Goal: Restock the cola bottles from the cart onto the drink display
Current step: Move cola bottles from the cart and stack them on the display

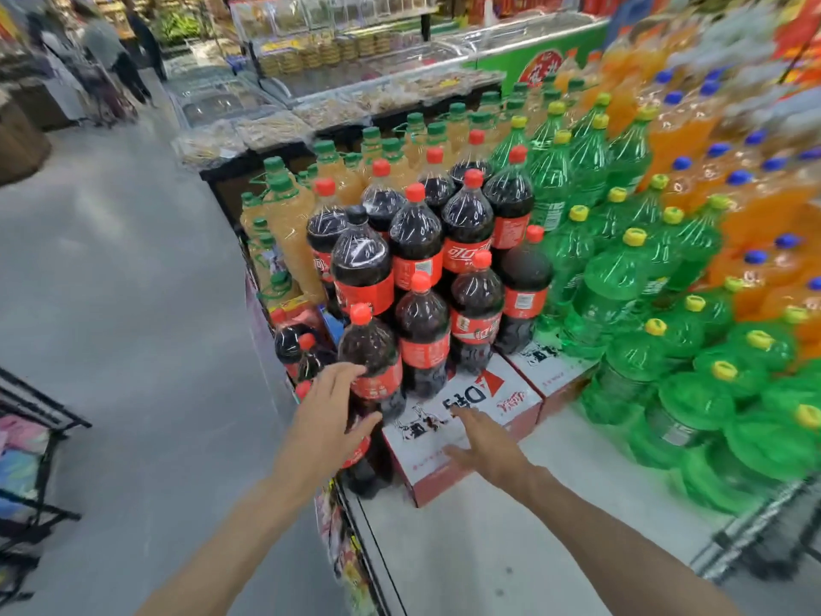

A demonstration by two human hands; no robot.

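Observation:
A large cola bottle [372, 371] with a red cap and red label stands at the front left corner of the drink display, on the white shelf [488, 540]. My left hand [326, 411] wraps loosely around its left side, fingers on the label and thumb low on the front. My right hand [482, 444] hovers open, fingers straight, over a red and white carton [497, 393] just right of that bottle. Several more cola bottles [417, 242] stand in tiers behind, some on the cartons.
Green soda bottles [622, 277] fill the display to the right, orange ones [728, 180] beyond, yellow juice bottles [288, 224] at the left back. A black wire rack [35, 442] stands on the grey aisle floor at left. People walk at the far left back.

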